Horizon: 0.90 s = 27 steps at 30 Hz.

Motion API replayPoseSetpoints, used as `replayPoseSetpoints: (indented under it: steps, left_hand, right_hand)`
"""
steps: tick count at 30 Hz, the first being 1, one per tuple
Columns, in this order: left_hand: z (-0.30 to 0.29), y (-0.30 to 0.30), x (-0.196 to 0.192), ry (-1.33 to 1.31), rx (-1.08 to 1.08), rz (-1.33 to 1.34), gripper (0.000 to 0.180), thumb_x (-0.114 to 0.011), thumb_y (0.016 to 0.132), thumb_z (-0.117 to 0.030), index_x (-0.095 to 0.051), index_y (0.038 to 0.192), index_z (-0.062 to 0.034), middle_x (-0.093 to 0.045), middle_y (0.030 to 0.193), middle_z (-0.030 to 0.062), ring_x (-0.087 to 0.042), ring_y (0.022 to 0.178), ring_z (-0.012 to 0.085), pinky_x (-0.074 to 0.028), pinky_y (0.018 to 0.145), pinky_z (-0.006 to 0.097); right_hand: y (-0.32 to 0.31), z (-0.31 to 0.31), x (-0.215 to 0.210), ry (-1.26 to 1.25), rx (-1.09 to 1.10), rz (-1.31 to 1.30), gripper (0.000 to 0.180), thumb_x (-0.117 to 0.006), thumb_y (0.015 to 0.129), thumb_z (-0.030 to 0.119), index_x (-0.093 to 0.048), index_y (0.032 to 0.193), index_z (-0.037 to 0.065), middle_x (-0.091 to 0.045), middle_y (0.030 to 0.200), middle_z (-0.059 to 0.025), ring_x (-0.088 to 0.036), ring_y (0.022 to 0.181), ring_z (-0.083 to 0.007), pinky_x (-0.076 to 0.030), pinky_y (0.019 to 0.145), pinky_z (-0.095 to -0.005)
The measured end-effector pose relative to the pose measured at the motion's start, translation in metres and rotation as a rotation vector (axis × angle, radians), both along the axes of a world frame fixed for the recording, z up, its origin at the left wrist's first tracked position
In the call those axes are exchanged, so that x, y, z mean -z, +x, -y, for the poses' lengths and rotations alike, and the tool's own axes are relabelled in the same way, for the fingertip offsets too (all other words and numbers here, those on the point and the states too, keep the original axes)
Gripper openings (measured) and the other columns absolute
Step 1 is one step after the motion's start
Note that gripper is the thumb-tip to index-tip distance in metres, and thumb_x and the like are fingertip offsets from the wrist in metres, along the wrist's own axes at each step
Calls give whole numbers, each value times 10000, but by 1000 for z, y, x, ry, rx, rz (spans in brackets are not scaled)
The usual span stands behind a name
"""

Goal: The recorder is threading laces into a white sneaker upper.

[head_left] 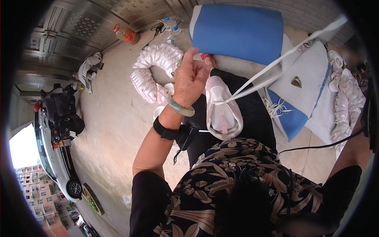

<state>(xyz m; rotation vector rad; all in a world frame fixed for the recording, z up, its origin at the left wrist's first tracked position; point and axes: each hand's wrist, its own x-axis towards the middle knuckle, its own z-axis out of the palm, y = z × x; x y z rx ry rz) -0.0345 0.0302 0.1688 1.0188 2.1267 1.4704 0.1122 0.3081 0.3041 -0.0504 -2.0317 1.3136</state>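
One shoe: we see a pink-white sneaker point(223, 110) resting on our lap, toe pointing away.
Left hand: our left hand point(190, 79) is just beside it, fingers curled; pinching anything? Cannot tell.
Lace: the white lace point(276, 63) runs taut up-right.
Right hand: out of view.

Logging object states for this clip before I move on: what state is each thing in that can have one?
Pink-and-white shoe: resting on the lap, opening up, partly laced.
White lace: pulled taut, running up to the right.
Left hand: raised, fingers curled, beside the shoe.
Right hand: out of view at the right edge.
Row of white shoes: lined up in a curve on the floor.
Orange bottle: lying tilted, capped.
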Motion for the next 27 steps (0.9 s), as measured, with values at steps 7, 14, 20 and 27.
replayPoseSetpoints:
  steps: [7,14,20,27]
  left_hand:
    - [19,7,58,-109,72,-134,378,-500,834,19,-389,1196,12,-580,761,50,-561,699,106,-462,654,243]
    - [28,18,83,-148,70,-148,258,-605,764,-63,-544,1000,22,-620,667,158,-629,598,262,-492,590,335]
    - [40,21,100,-158,38,-134,234,-589,781,-92,-555,985,15,-615,659,156,-631,605,263,-491,595,344]
    - [65,14,105,-167,-46,42,207,-523,837,-73,-538,1027,6,-599,687,93,-594,589,160,-484,565,271]
  right_hand:
    - [4,12,1,-28,-99,74,137,-528,884,177,-598,909,62,-537,681,29,-476,571,-40,-409,524,-177]
    - [1,25,-26,9,-204,89,137,-534,884,175,-604,911,61,-551,680,16,-501,575,-46,-427,518,-181]
    - [-8,50,-45,30,-297,110,137,-539,884,174,-609,912,60,-564,680,5,-522,578,-52,-443,513,-184]
    - [-35,140,-67,20,-424,143,136,-545,884,172,-616,913,59,-578,679,-7,-546,581,-58,-462,507,-188]
